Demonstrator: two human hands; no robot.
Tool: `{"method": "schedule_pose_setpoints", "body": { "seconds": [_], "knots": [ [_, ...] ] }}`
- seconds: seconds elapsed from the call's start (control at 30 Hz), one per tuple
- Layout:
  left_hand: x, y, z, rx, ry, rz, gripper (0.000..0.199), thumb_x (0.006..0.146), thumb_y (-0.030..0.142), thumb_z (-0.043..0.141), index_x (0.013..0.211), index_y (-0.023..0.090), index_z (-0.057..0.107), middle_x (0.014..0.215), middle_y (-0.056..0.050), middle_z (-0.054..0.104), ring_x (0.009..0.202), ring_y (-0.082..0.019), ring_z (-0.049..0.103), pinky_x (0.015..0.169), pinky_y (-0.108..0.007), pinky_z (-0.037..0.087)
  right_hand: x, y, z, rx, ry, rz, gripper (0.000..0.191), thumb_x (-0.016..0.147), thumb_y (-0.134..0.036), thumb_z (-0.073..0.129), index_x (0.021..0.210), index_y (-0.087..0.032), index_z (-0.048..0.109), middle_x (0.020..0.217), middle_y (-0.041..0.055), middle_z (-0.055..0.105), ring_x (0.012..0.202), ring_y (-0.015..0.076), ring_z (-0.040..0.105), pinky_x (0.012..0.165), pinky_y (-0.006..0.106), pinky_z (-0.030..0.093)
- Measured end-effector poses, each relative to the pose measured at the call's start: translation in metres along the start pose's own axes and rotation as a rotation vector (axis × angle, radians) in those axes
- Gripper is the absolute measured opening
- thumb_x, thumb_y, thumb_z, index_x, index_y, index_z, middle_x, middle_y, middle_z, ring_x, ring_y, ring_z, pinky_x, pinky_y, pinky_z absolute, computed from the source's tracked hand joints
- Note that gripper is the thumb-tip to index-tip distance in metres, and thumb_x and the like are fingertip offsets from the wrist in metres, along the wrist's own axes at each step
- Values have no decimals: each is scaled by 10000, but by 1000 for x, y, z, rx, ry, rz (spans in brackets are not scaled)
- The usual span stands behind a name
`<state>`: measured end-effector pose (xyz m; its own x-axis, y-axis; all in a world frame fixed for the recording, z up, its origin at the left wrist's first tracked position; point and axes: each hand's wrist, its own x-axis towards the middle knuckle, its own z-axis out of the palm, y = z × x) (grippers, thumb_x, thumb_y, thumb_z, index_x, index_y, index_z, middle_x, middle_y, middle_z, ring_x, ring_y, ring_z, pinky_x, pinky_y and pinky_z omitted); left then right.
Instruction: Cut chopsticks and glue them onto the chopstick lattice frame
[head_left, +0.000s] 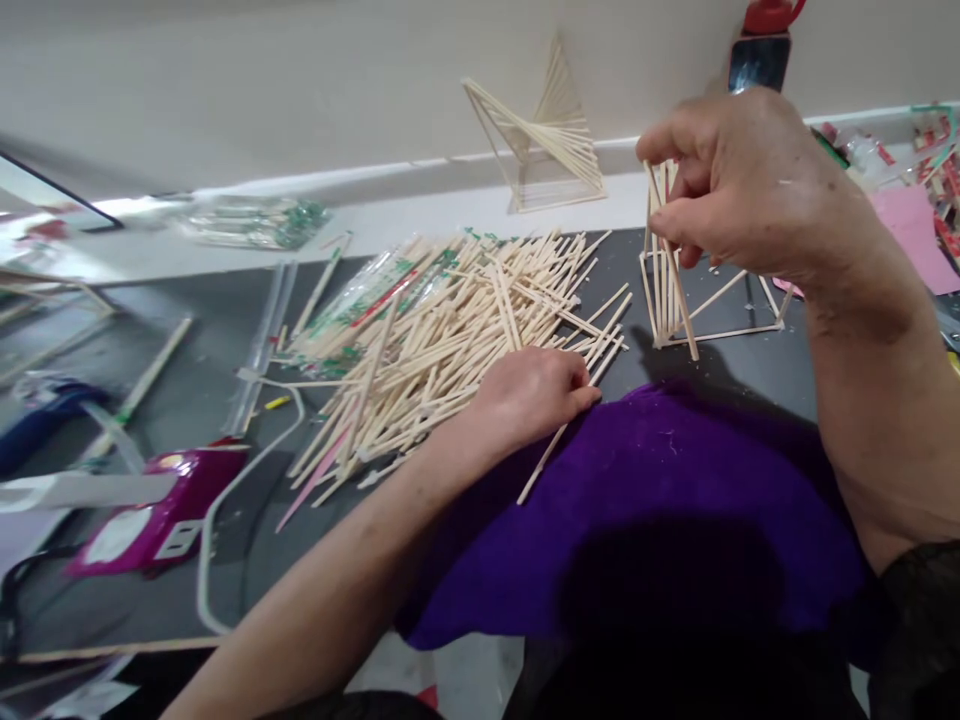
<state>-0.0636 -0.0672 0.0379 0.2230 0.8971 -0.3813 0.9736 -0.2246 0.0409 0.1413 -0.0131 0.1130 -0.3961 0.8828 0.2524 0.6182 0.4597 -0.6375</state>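
Well, right hand (765,185) pinches one stick (682,295) — left hand (534,390) (lower) another stick (542,465).

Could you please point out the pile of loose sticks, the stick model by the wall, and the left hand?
Pile of loose sticks (450,345): head view, middle of the heap.
Stick model (562,143): head view, on its fan of slanting sticks.
Left hand (531,390): head view, on the back of the hand.

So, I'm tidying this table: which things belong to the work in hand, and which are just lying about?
Likely in the job:
slanting stick, in the right hand
stick frame
loose stick, touching the left hand
stick pile

Apparently not in use:
pink paper
small yellow piece
magenta item
stick model by the wall
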Motion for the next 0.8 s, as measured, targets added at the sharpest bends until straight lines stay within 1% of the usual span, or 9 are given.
{"method": "schedule_pose_setpoints", "body": {
  "seconds": [0.13,0.2,0.3,0.37,0.43,0.53,0.6,0.7,0.8],
  "knots": [
    [-6,-7,-7,-260,16,82,274,833,400,542,798,204,730,663,-5,708,622,-150,614,593,-243,378,-1,-3,1,-125,14,-15,331,692,-102,608,1003,-175,693,629,16,676,572,208,671,540,282,497],
    [-5,-12,-13,-326,136,46,294,845,388,505,795,201,727,629,5,695,583,-133,596,592,-234,384,-2,-5,3,-151,7,-21,377,693,-95,610,1053,-166,692,615,10,677,587,204,676,555,276,499],
    [4,-14,-19,-223,309,-55,267,826,339,508,825,203,738,652,-15,701,616,-157,607,597,-251,379,-2,-7,6,-164,13,-33,401,681,-93,615,1069,-156,698,621,12,682,621,205,678,558,274,487],
    [12,-10,-19,-122,306,-66,268,812,352,529,827,202,752,695,-55,710,672,-203,629,590,-275,375,-2,-8,8,-140,16,-40,385,692,-117,616,1065,-166,699,634,17,685,626,204,673,551,278,475],
    [19,-6,-15,-49,227,-63,263,791,375,557,795,200,754,724,-87,714,696,-243,640,561,-291,358,-3,-8,10,-115,10,-36,366,703,-135,618,1058,-179,699,633,21,680,610,203,663,532,284,459],
    [25,-6,-8,-50,191,-51,192,759,329,579,706,215,724,676,-66,696,638,-209,618,523,-276,312,-2,-8,14,-96,-34,-29,337,708,-138,630,1033,-195,700,615,22,666,597,210,656,536,298,459],
    [26,-12,-5,-176,236,-21,165,744,310,596,649,211,688,593,-28,656,567,-158,570,509,-260,302,-2,-10,18,-18,-93,-21,320,716,-143,640,1026,-209,693,602,11,658,589,205,653,532,294,464],
    [26,-20,-12,-564,342,3,165,735,318,631,626,194,638,515,9,602,477,-105,491,477,-239,315,-1,-13,28,103,-253,12,285,708,-107,629,966,-214,689,558,-11,636,541,180,635,471,264,436],
    [24,-18,-33,-946,567,26,133,754,248,639,638,191,610,482,37,566,436,-70,434,441,-228,309,1,-17,41,100,-493,15,227,694,-76,609,867,-200,686,519,-15,619,506,159,616,449,243,427]
  ]
}}
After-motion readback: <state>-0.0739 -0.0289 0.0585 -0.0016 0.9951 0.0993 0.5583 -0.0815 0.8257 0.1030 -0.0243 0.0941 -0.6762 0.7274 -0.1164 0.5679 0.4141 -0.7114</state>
